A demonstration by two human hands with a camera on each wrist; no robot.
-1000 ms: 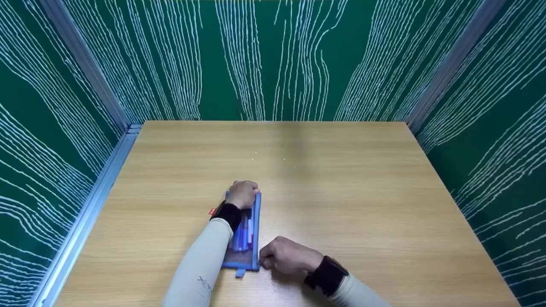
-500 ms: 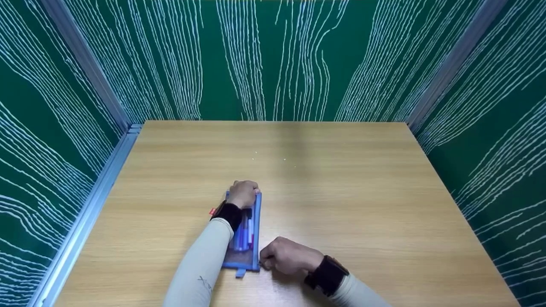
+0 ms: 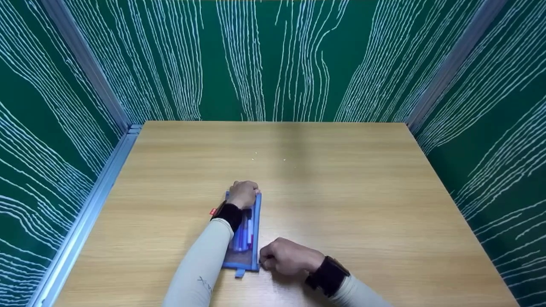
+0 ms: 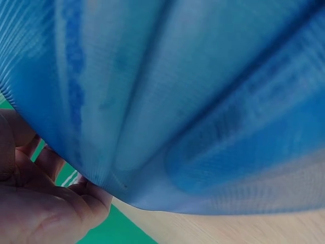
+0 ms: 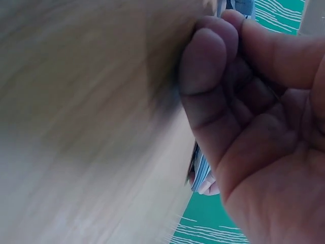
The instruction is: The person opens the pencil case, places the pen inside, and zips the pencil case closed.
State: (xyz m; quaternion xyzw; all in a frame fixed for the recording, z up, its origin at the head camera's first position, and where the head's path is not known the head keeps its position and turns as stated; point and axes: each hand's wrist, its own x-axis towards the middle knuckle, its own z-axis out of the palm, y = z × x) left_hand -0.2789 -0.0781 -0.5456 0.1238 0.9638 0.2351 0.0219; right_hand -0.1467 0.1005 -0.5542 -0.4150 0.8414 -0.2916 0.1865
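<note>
A blue mesh pencil case (image 3: pixel 239 258) lies lengthwise on the table, with several pens (image 3: pixel 244 239) visible through it. My left hand (image 3: pixel 243 194) grips its far end; in the left wrist view the fingers (image 4: pixel 96 201) are at the mesh edge. At the near right corner, the curled fingers of my right hand (image 3: pixel 290 256) pinch the zipper pull, which they mostly hide. In the right wrist view, thumb and fingertips of the right hand (image 5: pixel 254 117) meet close over the tabletop. A fabric tab (image 3: pixel 240 273) sticks out from the near end.
The wooden table (image 3: pixel 362 183) is enclosed by green walls (image 3: pixel 273 59) with pale wavy lines. A few tiny white specks (image 3: pixel 284 160) lie beyond the pencil case. A red tag (image 3: pixel 213 211) pokes out at its left side.
</note>
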